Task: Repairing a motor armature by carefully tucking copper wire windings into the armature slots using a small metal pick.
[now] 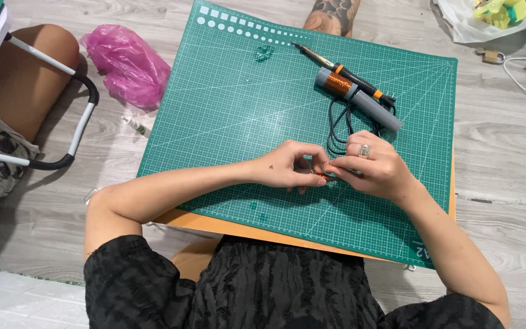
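1. A green cutting mat (238,122) covers the surface.
2. Left hand (287,166) and right hand (369,164) meet, fingertips pinched on a small copper piece (322,176).
3. Just beyond the hands lies a soldering iron (342,72).

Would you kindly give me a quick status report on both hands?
Left hand and right hand pinched together on small copper-coloured piece. Over green cutting mat. Soldering iron and grey coil tube lie apart.

Grey wood-look floor (500,140); white-framed chair (80,116), perhaps, at left.
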